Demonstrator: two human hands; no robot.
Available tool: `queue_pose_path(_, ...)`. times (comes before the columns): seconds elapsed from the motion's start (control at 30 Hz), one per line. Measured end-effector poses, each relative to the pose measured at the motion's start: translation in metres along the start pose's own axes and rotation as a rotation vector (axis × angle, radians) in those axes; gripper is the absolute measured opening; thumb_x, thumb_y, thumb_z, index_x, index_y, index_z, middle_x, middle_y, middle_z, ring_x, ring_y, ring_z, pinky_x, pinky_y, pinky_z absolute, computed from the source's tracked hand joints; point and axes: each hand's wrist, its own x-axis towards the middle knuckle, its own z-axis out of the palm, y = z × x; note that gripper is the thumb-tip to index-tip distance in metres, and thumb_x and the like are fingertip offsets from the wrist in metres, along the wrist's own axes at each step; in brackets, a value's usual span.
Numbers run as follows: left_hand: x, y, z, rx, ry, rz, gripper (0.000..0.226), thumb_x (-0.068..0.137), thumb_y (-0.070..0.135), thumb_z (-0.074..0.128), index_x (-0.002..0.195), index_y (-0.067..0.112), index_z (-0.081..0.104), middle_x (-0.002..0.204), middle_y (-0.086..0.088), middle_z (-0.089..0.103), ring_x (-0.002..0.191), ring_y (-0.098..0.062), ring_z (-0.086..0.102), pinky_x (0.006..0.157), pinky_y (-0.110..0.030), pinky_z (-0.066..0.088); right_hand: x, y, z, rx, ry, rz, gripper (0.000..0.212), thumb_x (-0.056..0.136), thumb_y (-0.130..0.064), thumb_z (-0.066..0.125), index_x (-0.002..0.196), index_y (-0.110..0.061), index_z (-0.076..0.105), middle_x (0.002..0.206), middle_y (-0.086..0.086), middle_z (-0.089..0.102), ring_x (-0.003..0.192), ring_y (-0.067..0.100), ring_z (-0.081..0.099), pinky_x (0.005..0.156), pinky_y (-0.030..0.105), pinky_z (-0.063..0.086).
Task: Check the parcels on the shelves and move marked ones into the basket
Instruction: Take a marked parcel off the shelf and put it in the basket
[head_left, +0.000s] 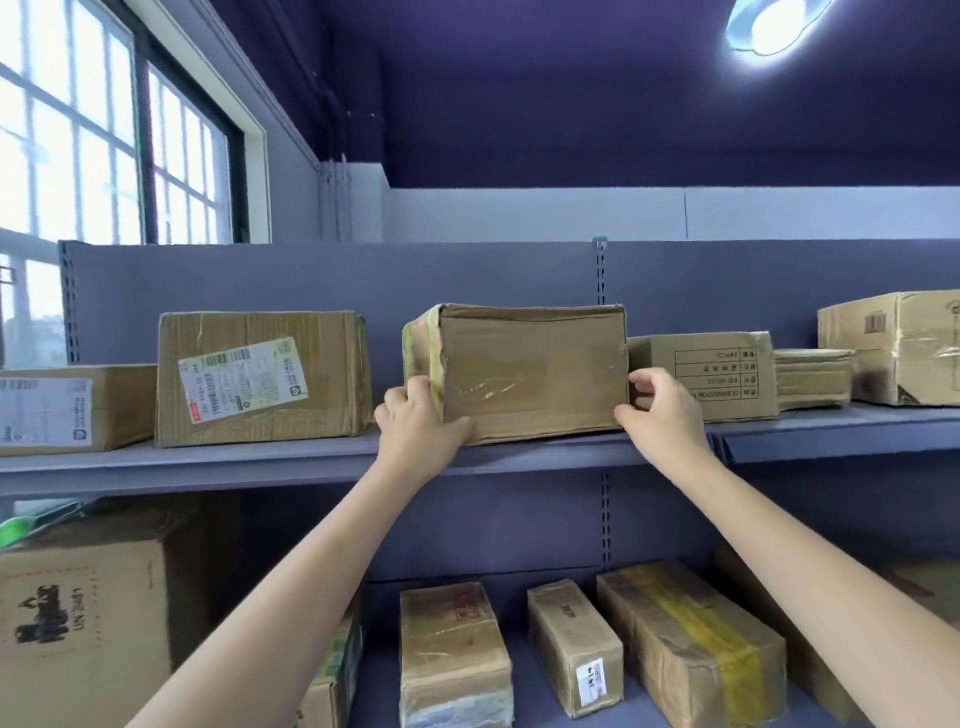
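The center parcel (530, 371) stands on the upper shelf (291, 460), close to the front edge, approx. midway along it. It is held at both lower front corners. The left hand (418, 421) is wrapped round the left corner, fingers curled over the yellow tape (422, 358) on the side face, thumb pressed along the bottom front edge. The right hand (657, 410) is at the right corner, fingers curled against the side face; whether that side is properly pinched or only touched cannot be told.

Handling, as judged: corrugated cardboard, stiff enough for a two-sided hold, but the left front corner is torn and crumpled, so it may give under a hard squeeze. Clear tape on the front face looks slick; bare cardboard should be preferred for grip. Weight unknown; no sag is seen. Support under the base is advised once the parcel is slid off the edge.

No mark is seen on the front face; other faces are hidden, so turning is probably needed. The labelled box (260, 376) sits to the left, the printed box (706, 374) just beside it on the right. No basket is in view.
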Motion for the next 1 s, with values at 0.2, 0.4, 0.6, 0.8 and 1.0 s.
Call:
queue_pose_path(0.2,0.008,-0.004,0.009,0.002,-0.024,-0.046,0.052,0.083,0.029,0.057,0.126,0.007,0.037,0.132,-0.016,0.036,0.124,-0.034,0.029,0.100,-0.039,0.029,0.017,-0.003,0.001,-0.059,-0.307,0.154,0.058,0.085,-0.022,0.059,0.135,-0.009,0.032,0.133,0.010,0.048,0.117,0.028,0.048,0.086,0.031,0.037)
queue_pose_path(0.4,0.009,-0.005,-0.006,-0.363,0.000,-0.076,0.045,0.066,0.035,0.060,0.101,0.007,0.054,0.105,-0.011,0.060,0.082,-0.019,0.053,0.062,-0.029,0.041,0.015,-0.001,0.000,0.208,-0.246,0.126,0.063,0.078,-0.015,0.068,0.134,-0.013,0.041,0.132,0.008,0.053,0.117,0.022,0.050,0.094,0.031,0.039)
queue_pose_path(0.6,-0.007,0.019,-0.024,-0.544,0.024,0.147,0.053,0.058,0.045,0.072,0.102,0.031,0.046,0.117,-0.005,0.057,0.107,-0.014,0.056,0.097,-0.037,0.046,0.003,-0.018,-0.016,0.245,-0.146,-0.183,0.104,0.064,-0.028,0.081,0.143,-0.028,0.013,0.144,0.000,0.028,0.131,0.012,0.030,0.109,0.030,0.026)
queue_pose_path(0.8,-0.017,0.045,-0.043,-0.593,0.110,0.368,0.072,0.069,0.014,0.079,0.128,0.019,0.038,0.109,0.012,0.058,0.104,-0.007,0.057,0.098,-0.033,0.047,-0.002,-0.031,-0.032,-0.079,0.123,-0.406,0.095,0.064,-0.030,0.081,0.142,-0.032,0.027,0.138,0.013,0.017,0.130,0.030,0.023,0.112,0.042,0.024)
queue_pose_path(1.0,-0.023,0.069,-0.058,-0.627,0.074,0.518,0.068,0.073,-0.003,0.071,0.125,0.026,0.039,0.113,0.009,0.059,0.103,-0.003,0.059,0.085,-0.017,0.050,-0.003,-0.037,-0.049,-0.033,0.247,-0.463,0.067,0.074,-0.024,0.074,0.134,-0.025,0.046,0.153,0.017,0.015,0.137,0.035,0.022,0.110,0.033,0.018)
